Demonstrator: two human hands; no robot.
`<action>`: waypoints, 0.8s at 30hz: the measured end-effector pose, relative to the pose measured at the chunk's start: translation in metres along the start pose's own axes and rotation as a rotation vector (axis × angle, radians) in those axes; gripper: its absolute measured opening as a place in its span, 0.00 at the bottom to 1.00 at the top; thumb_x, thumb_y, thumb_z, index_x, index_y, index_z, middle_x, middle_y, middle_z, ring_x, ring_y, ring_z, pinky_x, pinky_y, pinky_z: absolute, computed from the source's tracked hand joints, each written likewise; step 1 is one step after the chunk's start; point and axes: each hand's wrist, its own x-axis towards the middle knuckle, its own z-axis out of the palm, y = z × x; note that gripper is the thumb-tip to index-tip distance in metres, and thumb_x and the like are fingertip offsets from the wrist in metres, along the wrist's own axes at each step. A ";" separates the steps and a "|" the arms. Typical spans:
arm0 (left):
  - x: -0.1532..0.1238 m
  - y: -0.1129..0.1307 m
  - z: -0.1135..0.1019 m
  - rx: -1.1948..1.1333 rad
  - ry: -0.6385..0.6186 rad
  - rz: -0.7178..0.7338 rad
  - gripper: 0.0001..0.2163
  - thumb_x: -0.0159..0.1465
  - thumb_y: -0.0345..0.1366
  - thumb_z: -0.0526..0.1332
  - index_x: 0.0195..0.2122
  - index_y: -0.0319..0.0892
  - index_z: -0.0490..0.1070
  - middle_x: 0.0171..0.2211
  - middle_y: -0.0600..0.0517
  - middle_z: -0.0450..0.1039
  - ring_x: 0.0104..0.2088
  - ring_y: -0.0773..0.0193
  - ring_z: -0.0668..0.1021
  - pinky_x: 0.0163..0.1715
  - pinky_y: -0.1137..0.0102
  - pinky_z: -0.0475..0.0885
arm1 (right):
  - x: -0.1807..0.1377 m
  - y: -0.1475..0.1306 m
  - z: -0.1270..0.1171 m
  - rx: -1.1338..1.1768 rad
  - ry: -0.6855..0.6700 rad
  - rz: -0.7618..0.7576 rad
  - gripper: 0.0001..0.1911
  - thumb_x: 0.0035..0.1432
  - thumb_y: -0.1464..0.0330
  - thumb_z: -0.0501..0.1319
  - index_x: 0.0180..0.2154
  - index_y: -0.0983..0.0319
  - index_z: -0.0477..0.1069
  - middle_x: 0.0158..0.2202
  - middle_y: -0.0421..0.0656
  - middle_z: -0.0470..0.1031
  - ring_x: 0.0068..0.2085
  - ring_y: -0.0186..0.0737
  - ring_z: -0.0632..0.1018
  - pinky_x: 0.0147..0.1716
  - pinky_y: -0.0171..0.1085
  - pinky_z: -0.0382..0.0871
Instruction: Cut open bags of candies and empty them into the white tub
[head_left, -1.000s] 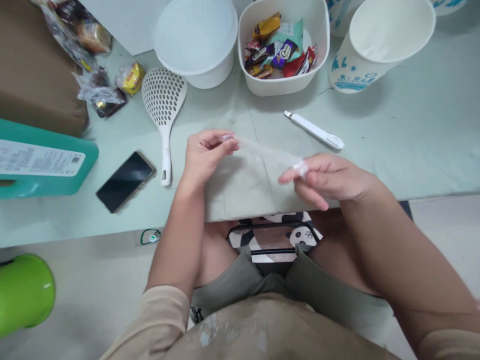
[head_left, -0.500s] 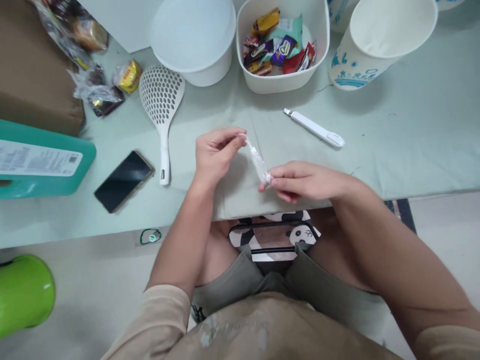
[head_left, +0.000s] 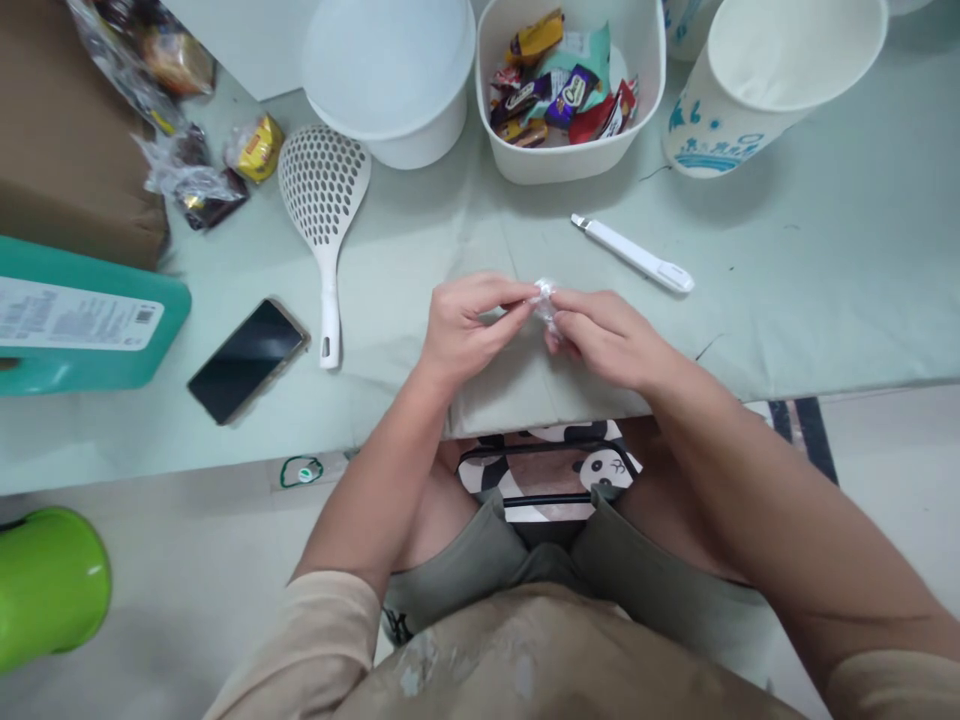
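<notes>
My left hand (head_left: pixel 469 330) and my right hand (head_left: pixel 604 338) meet above the near edge of the pale green table (head_left: pixel 787 290). Both pinch a small crumpled piece of clear plastic wrap (head_left: pixel 543 296) between thumb and fingertips. The wrap is bunched into a little wad between the two hands. A white slim cutter (head_left: pixel 634 256) lies just beyond my right hand. A white perforated scoop (head_left: pixel 324 205) lies to the left of my left hand.
A white tub of wrapped candies (head_left: pixel 570 90), a white bowl (head_left: pixel 390 75) and a large paper cup (head_left: pixel 765 80) stand at the back. A phone (head_left: pixel 247 360), a teal box (head_left: pixel 82 325), a brown box (head_left: pixel 67 150) and loose candy packets (head_left: pixel 202 165) lie left. A green stool (head_left: pixel 45 585) stands below.
My hands have come together. The clear plastic, stretched out between them a second ago, is now bunched into a small wad at my fingertips.
</notes>
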 end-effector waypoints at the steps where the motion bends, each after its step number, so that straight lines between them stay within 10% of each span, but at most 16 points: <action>1: 0.000 0.000 0.000 -0.005 0.001 0.000 0.05 0.61 0.32 0.70 0.33 0.50 0.86 0.31 0.52 0.83 0.32 0.64 0.81 0.36 0.68 0.76 | 0.000 -0.001 -0.001 0.024 -0.052 -0.017 0.17 0.69 0.66 0.52 0.27 0.59 0.68 0.23 0.38 0.70 0.29 0.37 0.71 0.37 0.37 0.63; 8: 0.002 0.002 -0.001 -0.242 -0.046 -0.224 0.06 0.58 0.39 0.75 0.31 0.46 0.82 0.49 0.46 0.81 0.50 0.59 0.82 0.47 0.66 0.79 | 0.001 0.000 -0.001 0.197 -0.128 0.029 0.25 0.66 0.47 0.59 0.31 0.61 0.73 0.22 0.38 0.70 0.23 0.32 0.70 0.28 0.34 0.61; 13: 0.002 0.005 0.003 -0.503 -0.141 -0.360 0.15 0.57 0.47 0.76 0.30 0.42 0.78 0.39 0.48 0.83 0.25 0.70 0.79 0.28 0.70 0.77 | 0.002 0.003 0.006 0.263 -0.074 0.021 0.24 0.61 0.46 0.65 0.32 0.62 0.78 0.28 0.41 0.78 0.24 0.32 0.74 0.27 0.33 0.65; 24: 0.005 0.001 0.009 -0.758 0.061 -0.532 0.16 0.50 0.41 0.80 0.30 0.42 0.76 0.33 0.55 0.80 0.31 0.72 0.79 0.34 0.76 0.76 | 0.004 0.007 0.016 0.178 0.356 -0.086 0.23 0.53 0.51 0.73 0.40 0.60 0.76 0.27 0.37 0.75 0.27 0.32 0.74 0.29 0.33 0.69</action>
